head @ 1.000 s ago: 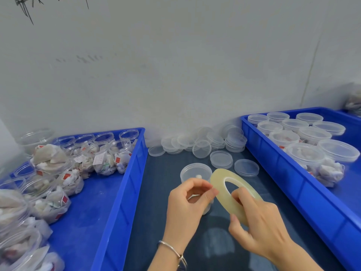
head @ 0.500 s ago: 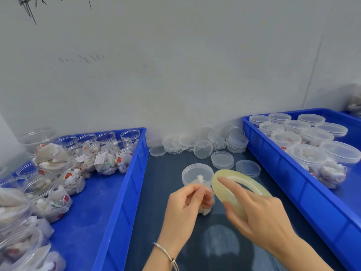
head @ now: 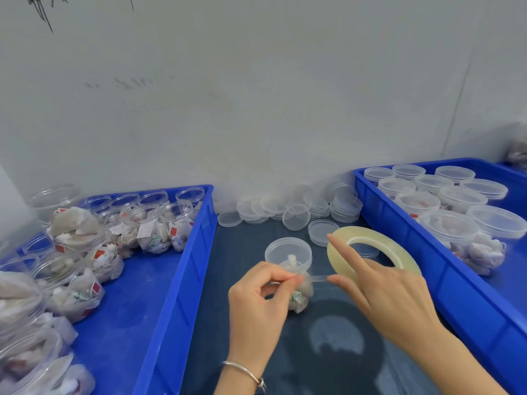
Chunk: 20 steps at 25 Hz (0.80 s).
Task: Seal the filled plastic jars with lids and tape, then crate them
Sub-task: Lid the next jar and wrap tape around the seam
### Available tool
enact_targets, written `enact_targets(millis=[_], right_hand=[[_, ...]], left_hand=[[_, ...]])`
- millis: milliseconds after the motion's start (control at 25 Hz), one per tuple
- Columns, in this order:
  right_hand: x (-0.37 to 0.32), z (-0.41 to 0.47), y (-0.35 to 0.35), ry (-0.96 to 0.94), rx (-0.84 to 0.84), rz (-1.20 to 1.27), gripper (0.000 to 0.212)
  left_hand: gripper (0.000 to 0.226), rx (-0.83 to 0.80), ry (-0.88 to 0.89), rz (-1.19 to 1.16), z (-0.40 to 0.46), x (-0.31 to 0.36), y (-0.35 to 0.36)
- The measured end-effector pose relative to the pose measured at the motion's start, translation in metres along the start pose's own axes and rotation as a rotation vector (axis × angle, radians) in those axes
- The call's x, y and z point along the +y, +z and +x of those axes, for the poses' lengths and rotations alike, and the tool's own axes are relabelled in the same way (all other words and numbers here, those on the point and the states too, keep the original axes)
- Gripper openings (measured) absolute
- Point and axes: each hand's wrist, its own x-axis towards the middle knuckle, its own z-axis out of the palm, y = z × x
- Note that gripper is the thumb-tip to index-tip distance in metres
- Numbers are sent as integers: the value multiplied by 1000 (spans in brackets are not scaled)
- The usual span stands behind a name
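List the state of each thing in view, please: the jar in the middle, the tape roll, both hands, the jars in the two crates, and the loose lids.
Middle jar: lidded, filled, upright.
Tape roll: held tilted, a strip pulled out.
Left hand: pinches the tape end.
Right hand: holds the roll.
Left crate jars: filled, no lids.
Right crate jars: lidded.
Loose lids: stacked by the wall.

left hand [head: 258, 302] covers lower left of the jar [head: 289, 266]; contents are blurred. right hand [head: 390, 297] hides the near arc of the tape roll [head: 370, 249]. Left crate [head: 176, 280] and right crate [head: 456, 303] cut off by frame edges. Sachet labels unreadable.
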Motion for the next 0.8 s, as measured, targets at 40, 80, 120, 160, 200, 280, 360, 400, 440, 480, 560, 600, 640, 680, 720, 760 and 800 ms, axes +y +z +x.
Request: enact_targets(millis=[40,80,120,160,200,280,360,400,440,480,560,600,640,680,720,760,800], right_hand=[[3,3,3,-41,-32,-40,59],[5,3,8,-91,-47,-63,57],[7,2,13,-130,-41,-68,55],[8,-1,17,-150,-28,-66,52],[8,-3,20,-147,-21,-77,51],[7,-6,24,-97,-30,-103,51],[6,-5,27,-28,-24,-116,52],[6,-3,28,4,-27,-120,53],[4,-1,26,29,-37,-128,54],[2,2,25,44,-52,-137,55],[-2,9,23,45,-70,-149,54],[-4,13,23,34,-70,-157,54],[-5,16,23,22,-69,-166,53],[-6,19,24,12,-70,-176,52],[-6,20,25,4,-70,-180,51],[-6,21,25,-2,-70,-179,50],[-6,21,26,-5,-72,-175,50]], left_hand=[[17,30,-75,-47,0,-6,0],[17,49,-144,-81,-1,-12,2],[16,61,-203,-95,-2,-19,3],[15,76,-251,-101,-5,-26,4],[15,92,-289,-102,-7,-32,5],[15,118,-323,-96,-10,-44,6],[16,135,-320,-92,-10,-51,8],[16,145,-310,-95,-9,-53,10],[17,158,-302,-104,-7,-54,11],[17,174,-293,-116,-5,-55,12],[19,202,-283,-137,0,-58,13],[19,210,-285,-146,2,-60,13],[18,211,-291,-156,4,-63,12],[17,206,-300,-166,5,-65,12],[16,196,-308,-172,6,-67,11],[15,185,-316,-177,7,-69,10],[15,175,-324,-184,7,-71,10]])
